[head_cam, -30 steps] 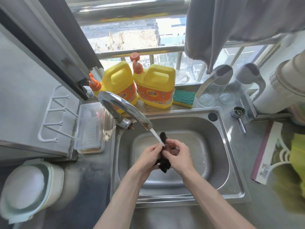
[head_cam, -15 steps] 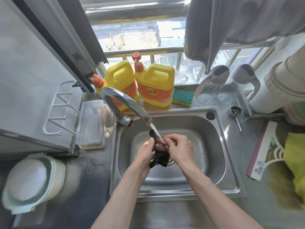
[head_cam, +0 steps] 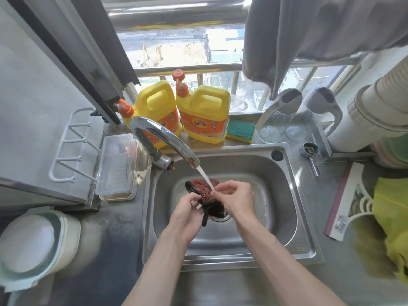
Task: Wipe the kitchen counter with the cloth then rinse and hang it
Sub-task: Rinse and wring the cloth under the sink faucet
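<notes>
Over the steel sink, beneath its tap, the wet cloth sits bunched between left hand and right hand, both pinching it.

The steel counter holds the sink. Left of the sink stand a clear plastic box and, nearer the camera, a pale lidded pot. Right of the sink lies a flat printed box, with a yellow-green bag just beside it.
</notes>
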### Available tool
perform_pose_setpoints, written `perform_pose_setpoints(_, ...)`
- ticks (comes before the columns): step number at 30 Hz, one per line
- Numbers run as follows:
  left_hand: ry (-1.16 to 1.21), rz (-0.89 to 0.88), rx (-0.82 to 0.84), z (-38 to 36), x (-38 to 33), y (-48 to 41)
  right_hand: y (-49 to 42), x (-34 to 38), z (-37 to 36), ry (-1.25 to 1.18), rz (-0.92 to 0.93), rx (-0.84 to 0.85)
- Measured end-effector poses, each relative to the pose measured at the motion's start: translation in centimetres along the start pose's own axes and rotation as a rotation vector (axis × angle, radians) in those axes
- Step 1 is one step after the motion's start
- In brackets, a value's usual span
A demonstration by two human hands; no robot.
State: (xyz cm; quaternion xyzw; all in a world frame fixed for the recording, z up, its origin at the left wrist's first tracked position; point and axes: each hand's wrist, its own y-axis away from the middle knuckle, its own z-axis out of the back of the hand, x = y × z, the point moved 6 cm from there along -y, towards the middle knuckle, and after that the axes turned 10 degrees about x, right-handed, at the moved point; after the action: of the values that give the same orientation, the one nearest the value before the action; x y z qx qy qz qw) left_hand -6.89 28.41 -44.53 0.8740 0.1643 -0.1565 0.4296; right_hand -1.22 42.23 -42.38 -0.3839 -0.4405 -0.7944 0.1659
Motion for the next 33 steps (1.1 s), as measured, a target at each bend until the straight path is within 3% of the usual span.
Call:
perform_pose_setpoints(3,0.049,-0.031,0.039,-0.9,0.0,-0.1,0.1,-0.5,-0.1,0.105,0.075,0.009)
perform_pose_setpoints(6,0.061,-0.045,0.112,-1.7,-0.4,-0.2,-0.2,-1.7,-1.1,-0.020,0.015,0.144)
perform_pose_setpoints(8,-0.070,-0.036,0.122,-1.6,-0.5,-0.2,-0.5,-2.1,-1.0,-0.057,-0.016,0.140)
perform_pose_setpoints(10,-0.262,-0.034,0.084,-1.1,-0.6,-0.4,-1.0,-2.6,-0.8,-0.132,-0.061,0.128)
perform_pose_setpoints(17,-0.558,-0.125,-0.111,-0.3,-2.8,-1.0,-1.7,-3.3,-1.3,-0.627,-0.163,0.171)
perform_pose_setpoints(22,-0.648,-0.187,-0.204,0.1,-3.8,-0.3,-1.6,-3.0,-1.4,-0.676,-0.165,0.160)
perform_pose_setpoints(26,-0.738,-0.216,-0.174,-0.4,-3.8,0.2,-0.8,-2.3,-2.5,-0.843,-0.197,0.263)
perform_pose_setpoints(29,-0.733,-0.231,-0.135,-1.0,-3.5,0.3,-0.4,-1.8,-2.7,-0.791,-0.231,0.301)
perform_pose_setpoints(33,-0.663,-0.170,-0.114,-0.7,-2.6,0.0,-1.4,-2.3,-1.2,-0.576,-0.104,0.053)
